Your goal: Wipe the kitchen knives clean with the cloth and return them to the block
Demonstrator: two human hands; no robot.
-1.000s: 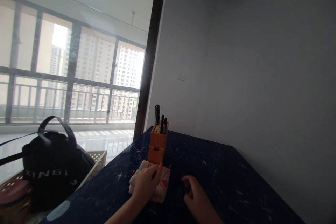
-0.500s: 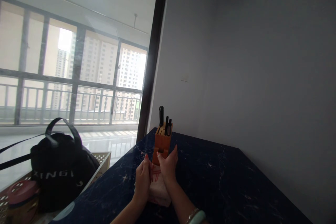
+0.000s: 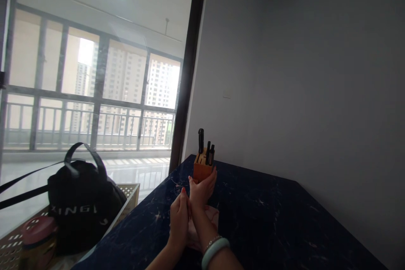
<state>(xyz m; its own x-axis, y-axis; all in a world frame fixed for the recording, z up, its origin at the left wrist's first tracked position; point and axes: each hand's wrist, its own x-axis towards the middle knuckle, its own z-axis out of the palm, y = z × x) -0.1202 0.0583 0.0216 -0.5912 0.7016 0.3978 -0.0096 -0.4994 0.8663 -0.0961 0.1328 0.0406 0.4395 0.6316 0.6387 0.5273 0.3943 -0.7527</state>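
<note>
A wooden knife block (image 3: 202,171) stands on the dark table, with several black-handled knives (image 3: 201,140) upright in its top. My right hand (image 3: 201,192) reaches to its front. The thumb is spread to the left and the fingers stretch along the right side; whether they press on the wood is unclear. Nearer to me lies a folded, cloth-like whitish thing with red markings (image 3: 212,216), partly covered by my right forearm. My left hand (image 3: 179,217) is curled at the left side of this cloth, thumb upward; its fingertips are partly hidden. A pale green bangle (image 3: 215,251) circles my right wrist.
The dark blue marbled table (image 3: 262,219) runs back to a grey wall (image 3: 300,93). Left of it, a perforated beige crate (image 3: 134,196) holds a black bag (image 3: 85,202) and a pink-lidded jar (image 3: 38,232). Behind is a glass door with a dark frame (image 3: 186,71).
My right hand has moved forward and up along the knife block, its thumb and fingers spreading wider. The left hand stays by the cloth. The view has shifted slightly left.
</note>
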